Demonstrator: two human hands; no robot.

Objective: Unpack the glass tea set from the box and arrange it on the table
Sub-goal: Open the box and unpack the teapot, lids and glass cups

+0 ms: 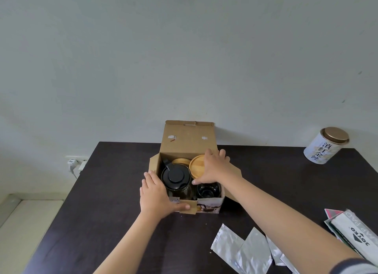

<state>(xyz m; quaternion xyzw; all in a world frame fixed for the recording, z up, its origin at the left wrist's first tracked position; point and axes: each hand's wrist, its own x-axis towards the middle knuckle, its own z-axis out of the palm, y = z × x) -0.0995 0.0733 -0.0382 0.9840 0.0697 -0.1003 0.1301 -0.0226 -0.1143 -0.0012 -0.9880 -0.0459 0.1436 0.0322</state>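
Box (187,171) open at 12 o'clock; left hand (156,194) braces its corner, right hand (212,169) pinches wooden lid (197,165) to lift.

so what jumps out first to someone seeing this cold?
The open cardboard box at the middle of the dark table, with a black-lidded glass teapot and round wooden coasters inside. The right hand grips one wooden coaster at the box's right, while the left hand rests on the box's near-left corner. A white tea tin stands far right; silver foil packets lie in front.
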